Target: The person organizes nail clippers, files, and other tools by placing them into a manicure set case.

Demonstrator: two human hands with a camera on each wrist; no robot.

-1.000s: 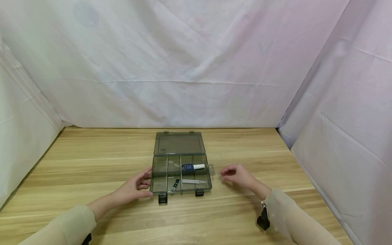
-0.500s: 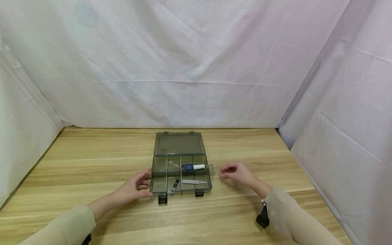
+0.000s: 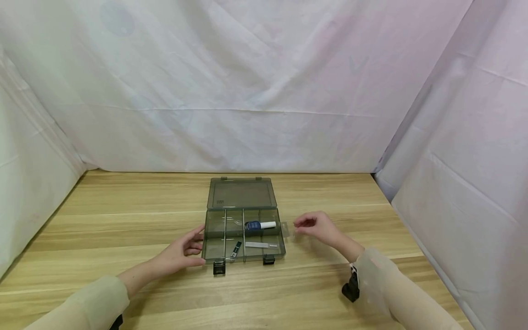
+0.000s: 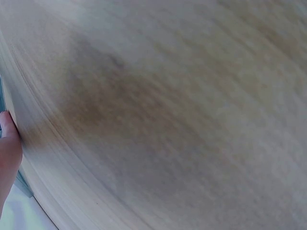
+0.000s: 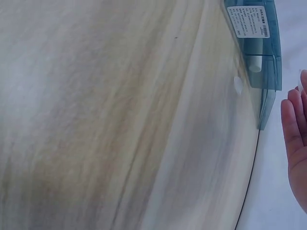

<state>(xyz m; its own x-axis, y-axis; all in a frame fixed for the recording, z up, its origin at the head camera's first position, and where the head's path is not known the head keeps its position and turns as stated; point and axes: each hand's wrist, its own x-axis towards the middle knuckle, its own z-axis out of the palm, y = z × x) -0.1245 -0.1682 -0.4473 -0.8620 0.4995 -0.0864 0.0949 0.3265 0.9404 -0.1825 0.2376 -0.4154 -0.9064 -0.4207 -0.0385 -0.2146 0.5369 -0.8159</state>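
A grey see-through compartment box lies with its lid folded back. Inside are a blue nail polish bottle with a white cap, a pale flat bar and a small dark green and silver nail clipper. My left hand rests at the box's left side, fingers spread, thumb by the front corner. Right of the box, my right hand pinches a small clear piece between thumb and fingers; its kind cannot be made out.
A clear, flat plastic piece shows right beside the box's right wall. Two dark latches hang at the box's front. White cloth walls in the wooden table at the back and sides.
My right hand has risen slightly away from me and edged left toward the box, still pinching the clear piece. My left hand and the box have stayed put.
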